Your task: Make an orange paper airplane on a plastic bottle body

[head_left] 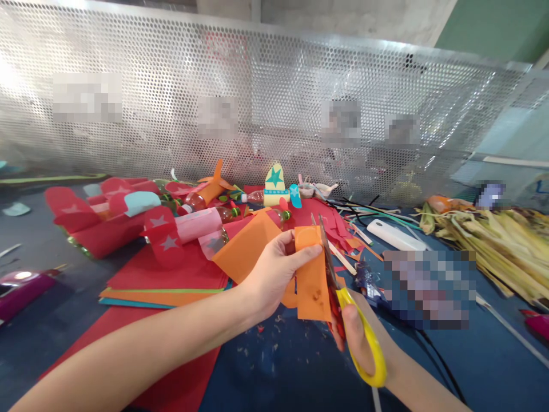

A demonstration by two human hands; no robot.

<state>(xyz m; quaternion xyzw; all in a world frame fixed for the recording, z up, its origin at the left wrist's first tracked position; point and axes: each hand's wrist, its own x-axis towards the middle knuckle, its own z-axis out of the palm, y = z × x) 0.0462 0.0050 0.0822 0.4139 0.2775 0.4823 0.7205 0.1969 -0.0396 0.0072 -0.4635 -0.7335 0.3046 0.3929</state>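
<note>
Between its thumb and fingers my left hand [270,274] pinches a strip of orange paper [312,286], held upright over the table. A curved line shows faintly near the strip's top. My right hand [358,332] is closed round the yellow handles of a pair of scissors [372,352]. The blades point up along the strip's right edge, slightly apart at the tips. Behind my left hand lies a larger orange sheet [246,243]. Some fingers of my right hand are hidden by the scissors and the strip.
Stacked red paper [167,272] lies to the left, near bottle crafts with red star-marked fins [167,240]. A glue gun [369,283] with a black cord lies right, below a white-handled tool [397,234]. Dried husks [497,240] fill the far right; a perforated metal screen [274,86] stands behind.
</note>
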